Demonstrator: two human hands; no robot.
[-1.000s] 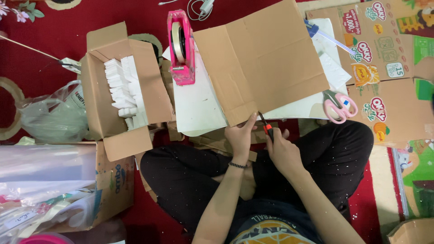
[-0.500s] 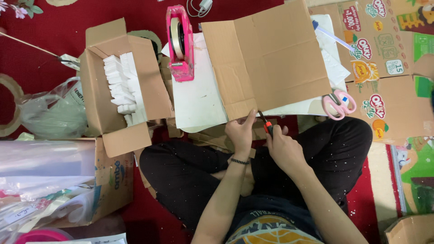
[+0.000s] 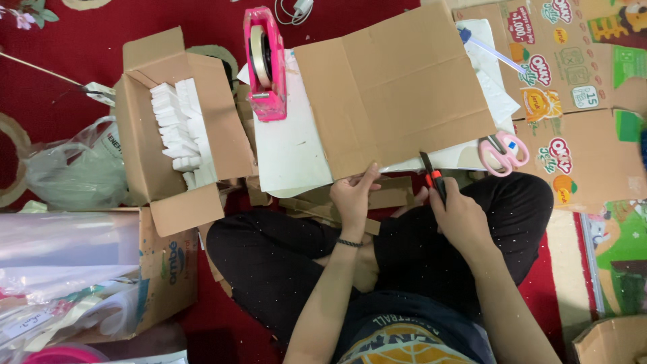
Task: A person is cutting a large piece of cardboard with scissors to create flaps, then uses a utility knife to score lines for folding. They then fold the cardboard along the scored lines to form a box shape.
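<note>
Right now you sit cross-legged on the red floor with a flat brown cardboard sheet (image 3: 397, 87) lying in front of your knees, partly over a white board (image 3: 290, 152). Your left hand (image 3: 354, 195) presses on the near edge of the cardboard, its fingers (image 3: 369, 176) clamped on that edge with the thumb on top. Your right hand (image 3: 461, 216) is closed around a utility knife (image 3: 433, 176) with an orange body and a dark blade, whose tip meets the same near edge just to the right of your left hand. Judging by this, you are at the start of a cut into the cardboard, with the blade set at the edge and little or nothing yet severed. The next move calls for a firm hold with the left hand, kept off the blade's line, and a steady stroke along the panel. A pink tape dispenser (image 3: 265, 64) stands just beside the cardboard's left edge, pink-handled scissors (image 3: 502, 149) lie to the right, and an open box of white pieces (image 3: 178, 128) sits further left. Much of the knife handle is hidden inside your fist, and whether the blade has already entered the sheet cannot be made out. What lies beneath the cardboard on its far side is covered.
</note>
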